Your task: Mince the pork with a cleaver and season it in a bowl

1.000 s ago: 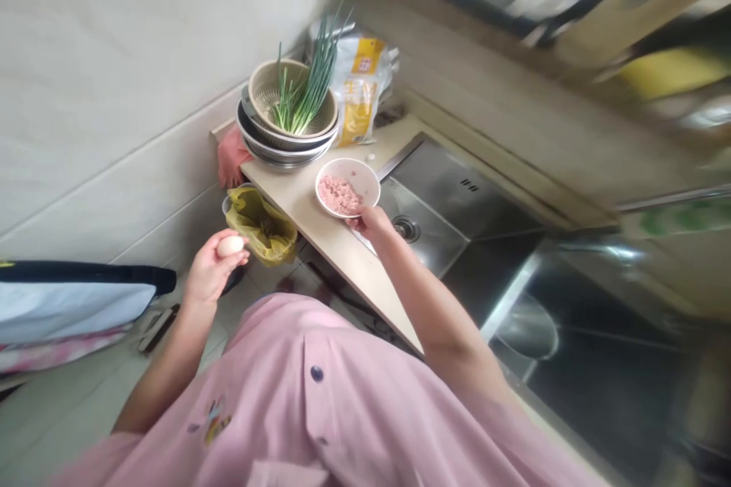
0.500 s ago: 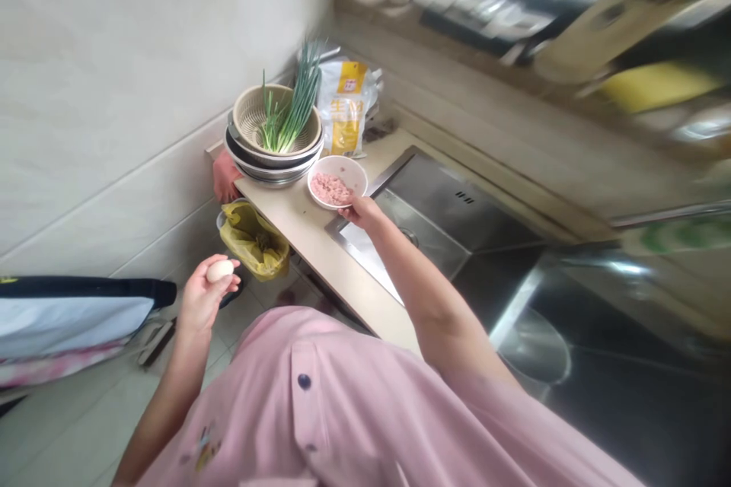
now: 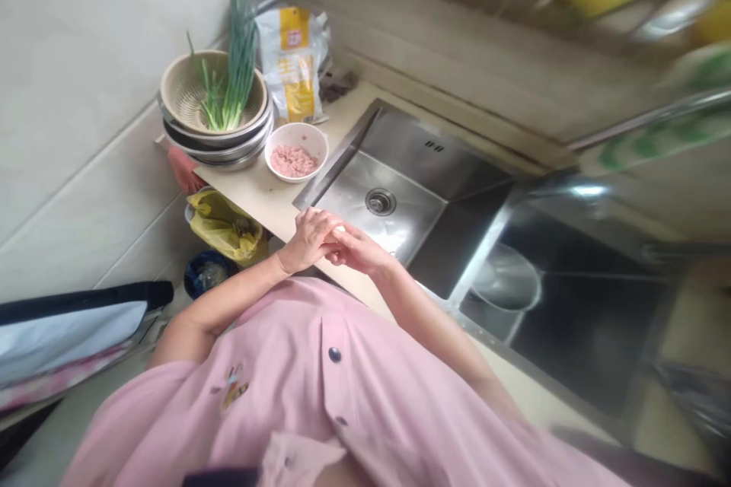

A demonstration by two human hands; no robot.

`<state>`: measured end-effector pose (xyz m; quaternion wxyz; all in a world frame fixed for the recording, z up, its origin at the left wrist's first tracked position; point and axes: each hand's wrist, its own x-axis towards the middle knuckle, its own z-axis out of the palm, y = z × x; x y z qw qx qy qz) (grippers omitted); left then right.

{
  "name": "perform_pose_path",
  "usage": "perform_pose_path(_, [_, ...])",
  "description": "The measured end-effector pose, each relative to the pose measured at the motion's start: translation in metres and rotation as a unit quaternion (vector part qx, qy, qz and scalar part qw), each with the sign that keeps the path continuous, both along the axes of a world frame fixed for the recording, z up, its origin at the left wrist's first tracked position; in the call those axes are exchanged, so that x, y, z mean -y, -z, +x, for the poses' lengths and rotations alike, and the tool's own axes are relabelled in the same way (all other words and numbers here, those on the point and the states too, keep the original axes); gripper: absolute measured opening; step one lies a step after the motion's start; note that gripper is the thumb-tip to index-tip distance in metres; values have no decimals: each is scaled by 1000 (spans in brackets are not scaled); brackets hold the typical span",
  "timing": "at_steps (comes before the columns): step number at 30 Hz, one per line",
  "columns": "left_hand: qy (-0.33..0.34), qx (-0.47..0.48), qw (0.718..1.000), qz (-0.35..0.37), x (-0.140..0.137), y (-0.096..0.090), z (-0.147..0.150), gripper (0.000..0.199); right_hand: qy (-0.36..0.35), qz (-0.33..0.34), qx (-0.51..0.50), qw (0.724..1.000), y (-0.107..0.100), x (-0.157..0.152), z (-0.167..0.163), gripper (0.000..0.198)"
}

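My left hand [image 3: 311, 237] and my right hand [image 3: 357, 247] meet over the front edge of the counter. Between them is a pale egg [image 3: 340, 228], mostly covered by fingers of both hands; only a small patch shows. Beyond the hands stands a white bowl [image 3: 311, 138] of pink minced meat [image 3: 293, 160], beside the sink's left corner. Neither hand touches the bowl.
A steel sink [image 3: 365, 175] lies behind the hands, with a round pan [image 3: 508, 278] in its right basin. Spring onions [image 3: 237, 84] stand in a colander [image 3: 186, 95] on stacked bowls. A printed bag [image 3: 294, 65] stands behind. A yellow-lined bin [image 3: 214, 217] is below.
My right hand has let go of the meat bowl and come back towards me. My left hand has brought the egg rightwards to meet it. The view has shifted right.
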<state>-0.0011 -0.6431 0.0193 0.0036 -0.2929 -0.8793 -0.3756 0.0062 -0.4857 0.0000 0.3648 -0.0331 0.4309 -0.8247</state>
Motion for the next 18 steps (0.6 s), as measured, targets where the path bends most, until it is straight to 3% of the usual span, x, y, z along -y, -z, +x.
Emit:
perform_pose_path(2, [28,6,999,-22,-9,4,-4,51,34,-2,6,999,7,-15,0,47])
perform_pose_path(5, [5,34,999,38,-5,9,-8,73,79,12,8,997,19,-45,-5,40])
perform_pose_path(8, [-118,84,982,123,15,14,-8,59,133,120,-18,984,36,-71,-15,42])
perform_pose_path(11, [-213,135,952,171,38,18,-3,41,137,249,-51,957,59,-80,-27,46])
perform_pose_path(15, [-247,174,928,219,57,17,4,33,139,312,-116,932,90,-72,-37,50])
perform_pose_path(18, [-253,200,915,242,65,14,3,32,147,350,-162,911,101,-66,-38,46])
